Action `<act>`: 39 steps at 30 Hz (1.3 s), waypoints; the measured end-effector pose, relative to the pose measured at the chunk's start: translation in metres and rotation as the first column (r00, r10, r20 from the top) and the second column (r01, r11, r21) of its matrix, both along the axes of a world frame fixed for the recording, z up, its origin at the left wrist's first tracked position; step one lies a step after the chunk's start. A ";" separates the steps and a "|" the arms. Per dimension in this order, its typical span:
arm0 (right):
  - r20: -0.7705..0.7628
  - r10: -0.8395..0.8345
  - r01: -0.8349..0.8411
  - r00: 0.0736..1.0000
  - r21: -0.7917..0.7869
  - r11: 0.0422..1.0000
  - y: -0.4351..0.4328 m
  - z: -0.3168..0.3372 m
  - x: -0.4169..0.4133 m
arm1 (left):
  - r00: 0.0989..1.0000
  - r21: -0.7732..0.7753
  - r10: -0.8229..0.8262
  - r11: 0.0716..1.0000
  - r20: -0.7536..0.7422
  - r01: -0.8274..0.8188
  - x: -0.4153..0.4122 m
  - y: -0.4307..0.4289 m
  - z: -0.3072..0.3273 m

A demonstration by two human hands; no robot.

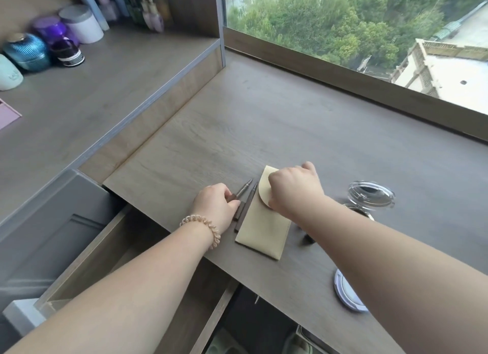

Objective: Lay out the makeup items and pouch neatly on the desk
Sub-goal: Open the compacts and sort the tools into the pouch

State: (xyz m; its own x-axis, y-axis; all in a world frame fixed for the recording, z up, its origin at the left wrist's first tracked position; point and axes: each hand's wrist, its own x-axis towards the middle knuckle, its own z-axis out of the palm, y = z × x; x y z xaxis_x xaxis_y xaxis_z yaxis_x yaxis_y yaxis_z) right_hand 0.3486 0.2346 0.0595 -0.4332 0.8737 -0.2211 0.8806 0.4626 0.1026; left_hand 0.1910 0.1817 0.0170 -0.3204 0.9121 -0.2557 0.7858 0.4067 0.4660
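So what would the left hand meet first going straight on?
The left hand grips one pencil; the other pencil lies next in line, then probably the pouch under the right hand.

Beyond the right hand [293, 190], a wide daylit window [412, 44] over trees [303, 23]; left of the left hand [215, 203], a raised grey-brown wooden shelf [105, 84].

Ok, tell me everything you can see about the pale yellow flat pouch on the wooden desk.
The pale yellow flat pouch is a slim rectangle of smooth, matte, leather-like material. A rounded flap at its far end is folded over the body. It lies flat and slanted on the grey-brown wooden desk, near the front edge. The right hand, fingers curled, holds down the flap end and hides part of it. Two slim dark brown pencils lie along its left side.
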 end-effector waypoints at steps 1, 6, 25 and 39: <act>-0.006 -0.002 0.002 1.000 0.012 1.000 -0.002 -0.002 0.001 | 1.000 0.006 0.005 1.000 0.012 -0.005 0.000 0.000 0.000; 0.010 0.022 -0.022 1.000 -0.024 0.999 -0.008 -0.001 0.001 | 0.998 0.053 0.060 0.997 0.023 -0.061 -0.004 -0.002 0.001; -0.035 0.078 -0.079 0.996 -0.058 0.995 -0.011 0.008 0.003 | 0.999 0.014 0.030 0.999 -0.011 -0.030 -0.008 -0.004 0.005; -0.028 0.096 -0.094 0.995 0.081 0.992 -0.031 0.057 0.016 | 0.992 0.182 0.026 0.982 0.120 -0.047 0.024 -0.006 0.054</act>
State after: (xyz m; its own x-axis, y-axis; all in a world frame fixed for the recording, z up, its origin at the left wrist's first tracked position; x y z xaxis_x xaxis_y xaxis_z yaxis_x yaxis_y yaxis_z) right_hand 0.3641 0.2032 0.1166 -0.5210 0.8424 -0.1372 0.8364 0.5360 0.1148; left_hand 0.2155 0.1760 0.0714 -0.3324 0.9352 -0.1222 0.7080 0.3330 0.6227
